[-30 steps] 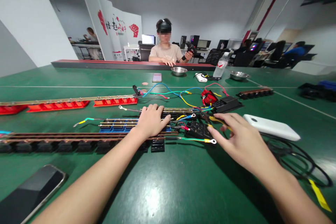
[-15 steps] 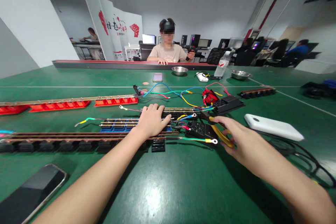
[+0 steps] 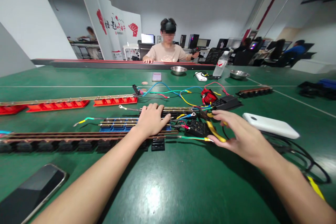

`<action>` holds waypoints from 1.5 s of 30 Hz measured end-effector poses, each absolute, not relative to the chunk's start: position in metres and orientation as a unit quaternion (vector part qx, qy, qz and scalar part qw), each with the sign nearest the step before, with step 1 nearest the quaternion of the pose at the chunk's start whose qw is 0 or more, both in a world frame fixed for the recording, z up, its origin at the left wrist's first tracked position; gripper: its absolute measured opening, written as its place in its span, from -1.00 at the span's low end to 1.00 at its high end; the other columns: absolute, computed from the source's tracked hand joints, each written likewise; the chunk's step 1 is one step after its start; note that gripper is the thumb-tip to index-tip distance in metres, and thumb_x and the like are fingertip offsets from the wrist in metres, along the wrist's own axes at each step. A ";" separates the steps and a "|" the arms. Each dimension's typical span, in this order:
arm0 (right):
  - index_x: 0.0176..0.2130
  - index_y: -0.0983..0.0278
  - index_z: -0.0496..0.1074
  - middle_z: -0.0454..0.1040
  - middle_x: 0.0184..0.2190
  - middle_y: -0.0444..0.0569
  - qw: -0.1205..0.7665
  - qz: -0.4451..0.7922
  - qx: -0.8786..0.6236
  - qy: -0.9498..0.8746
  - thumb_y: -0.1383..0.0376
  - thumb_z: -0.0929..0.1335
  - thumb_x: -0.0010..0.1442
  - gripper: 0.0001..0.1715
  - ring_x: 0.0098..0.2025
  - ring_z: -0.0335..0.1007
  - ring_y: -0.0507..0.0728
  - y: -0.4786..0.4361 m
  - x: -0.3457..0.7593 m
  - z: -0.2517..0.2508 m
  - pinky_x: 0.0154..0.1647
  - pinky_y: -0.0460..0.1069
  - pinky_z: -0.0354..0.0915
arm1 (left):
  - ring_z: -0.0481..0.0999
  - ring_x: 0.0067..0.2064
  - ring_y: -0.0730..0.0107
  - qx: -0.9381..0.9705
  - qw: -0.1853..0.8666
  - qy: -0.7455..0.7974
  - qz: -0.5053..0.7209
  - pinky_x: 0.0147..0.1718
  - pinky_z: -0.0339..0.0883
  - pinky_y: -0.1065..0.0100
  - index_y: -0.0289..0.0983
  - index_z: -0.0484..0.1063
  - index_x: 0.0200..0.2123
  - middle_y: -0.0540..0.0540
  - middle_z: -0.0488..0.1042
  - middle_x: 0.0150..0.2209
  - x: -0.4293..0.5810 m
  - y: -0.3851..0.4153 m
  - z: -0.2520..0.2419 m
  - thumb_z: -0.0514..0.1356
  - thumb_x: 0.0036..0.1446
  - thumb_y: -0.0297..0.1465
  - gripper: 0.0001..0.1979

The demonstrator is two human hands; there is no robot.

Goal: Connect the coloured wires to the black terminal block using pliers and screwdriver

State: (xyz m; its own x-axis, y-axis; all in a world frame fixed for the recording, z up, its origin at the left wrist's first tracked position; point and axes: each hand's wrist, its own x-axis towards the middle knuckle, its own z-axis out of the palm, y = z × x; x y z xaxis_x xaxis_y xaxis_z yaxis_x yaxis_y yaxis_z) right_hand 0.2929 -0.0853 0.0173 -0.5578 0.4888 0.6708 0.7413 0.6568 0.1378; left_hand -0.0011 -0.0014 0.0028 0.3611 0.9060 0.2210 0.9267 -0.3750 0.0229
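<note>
Left hand [image 3: 151, 122] lies unclenched over brass-coloured rails [image 3: 119, 124]; flat, even pressure advisable. Right hand [image 3: 241, 134] spread at yellow-handled pliers [image 3: 214, 131], grasp unclear; balanced finger pressure preferable.

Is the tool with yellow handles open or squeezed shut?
The yellow handles look spread open: a gap shows between them by the right hand. Jaws: cannot tell.

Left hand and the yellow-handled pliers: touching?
Apart. The head view shows a plain gap between the left hand and the yellow-handled pliers, with a black block showing between them.
</note>
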 end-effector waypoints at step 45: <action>0.08 0.16 0.26 0.45 -0.07 0.11 0.442 -0.122 -0.410 -0.788 0.51 0.32 0.10 -0.43 0.00 0.50 0.33 -0.077 0.261 -0.008 -0.07 0.23 0.49 | 0.44 0.12 -0.14 -0.824 0.055 -0.555 -0.101 0.04 0.31 -0.04 -0.33 0.43 0.09 -0.34 0.50 0.06 -0.001 -0.003 0.004 -0.11 0.38 -0.05 -0.44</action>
State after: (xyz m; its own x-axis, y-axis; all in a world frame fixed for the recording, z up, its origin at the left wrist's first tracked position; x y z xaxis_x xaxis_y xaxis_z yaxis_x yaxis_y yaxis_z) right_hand 0.2606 -0.0766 -0.0077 -0.2722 0.5389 0.7972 0.7546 0.6336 -0.1707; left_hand -0.0009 -0.0027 0.0038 0.3637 0.9035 0.2269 0.9256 -0.3780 0.0216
